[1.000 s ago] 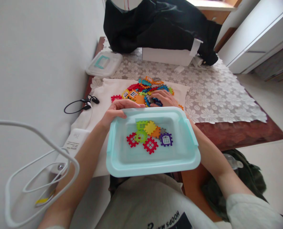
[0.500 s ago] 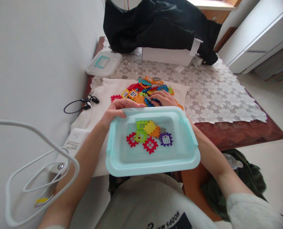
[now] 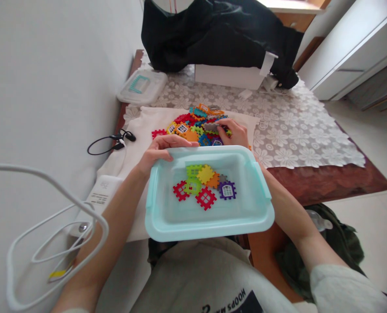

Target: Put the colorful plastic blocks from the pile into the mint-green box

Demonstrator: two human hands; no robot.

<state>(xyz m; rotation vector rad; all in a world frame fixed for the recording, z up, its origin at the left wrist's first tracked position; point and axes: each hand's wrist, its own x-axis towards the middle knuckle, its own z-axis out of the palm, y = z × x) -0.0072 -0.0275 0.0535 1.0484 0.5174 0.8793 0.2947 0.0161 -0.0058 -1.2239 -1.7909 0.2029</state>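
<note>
My left hand grips the far rim of a light teal plastic box, near its left corner. Inside the box lie several interlocking building tiles: a yellow tile, a purple window tile, a red window tile and others in green, orange and grey. Beyond the box, my right hand pinches a grey tile just above the right side of a colourful tile pile. The near edge of that pile is hidden by the box.
A pale cloth lies under the pile, over a lace tablecloth. At the back left is a clear lid. Black cable and a white box sit by the wall. Black fabric covers something at the back.
My right hand has risen a little and shifted right over the pile, now with a grey tile in its fingers. The box and my left hand have hardly moved.
</note>
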